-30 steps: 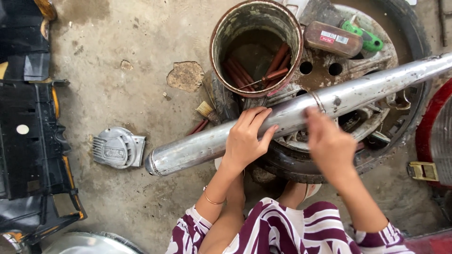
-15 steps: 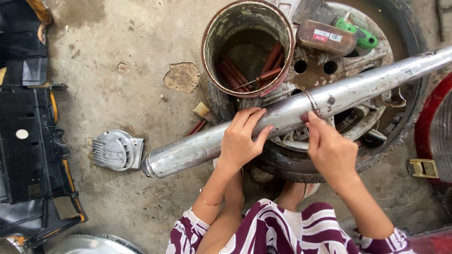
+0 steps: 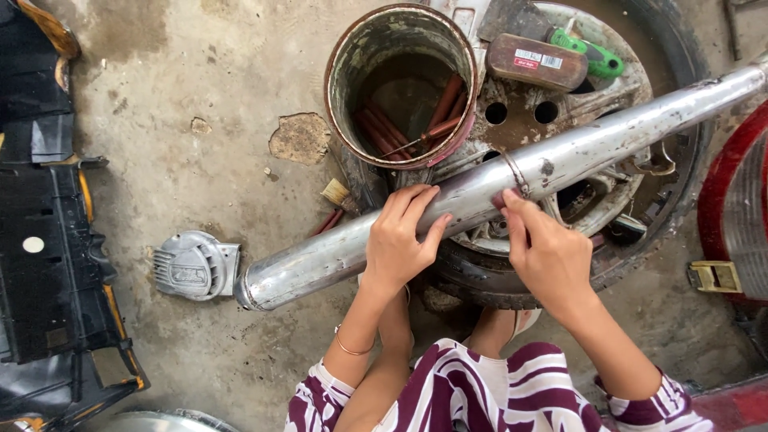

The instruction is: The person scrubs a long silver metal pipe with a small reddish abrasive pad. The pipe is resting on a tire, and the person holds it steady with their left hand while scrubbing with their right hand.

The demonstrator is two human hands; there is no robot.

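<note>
— Where is the pipe?
— Long silver exhaust pipe (image 3: 496, 188), lying slantwise across an old wheel and tyre (image 3: 672, 216) on a concrete floor (image 3: 200, 96); blunt end low beyond the tyre's edge, thin end high past the tyre's far rim.

— And the hands?
— Left hand (image 3: 400, 240) draped over the pipe's thick middle, fingers curled across the top, clasping it. Right hand (image 3: 548, 252) just beside it along the pipe, fingertips (image 3: 508, 200) pressed to the metal close to a thin clamp band (image 3: 516, 172); fingers bent but not wrapped round, so resting on the pipe rather than holding it.

— Anything on the wheel itself?
— Rusty metal can (image 3: 400, 84) standing at the wheel's edge, above the pipe, with reddish rods (image 3: 392, 128) inside. Brown block (image 3: 536, 60) and a green-handled tool (image 3: 596, 52) lying on the wheel's hub, also above the pipe.

— Beyond that?
— Grey finned cover (image 3: 192, 264) on the floor just off the pipe's blunt end. Black plastic panels (image 3: 48, 256) farther out on that same side. Red curved part (image 3: 732, 200) and a yellowish bracket (image 3: 716, 276) off the tyre's opposite side. Maroon-and-white striped sleeves (image 3: 480, 392) below the pipe, thin bangle (image 3: 352, 348) on the left wrist.
</note>
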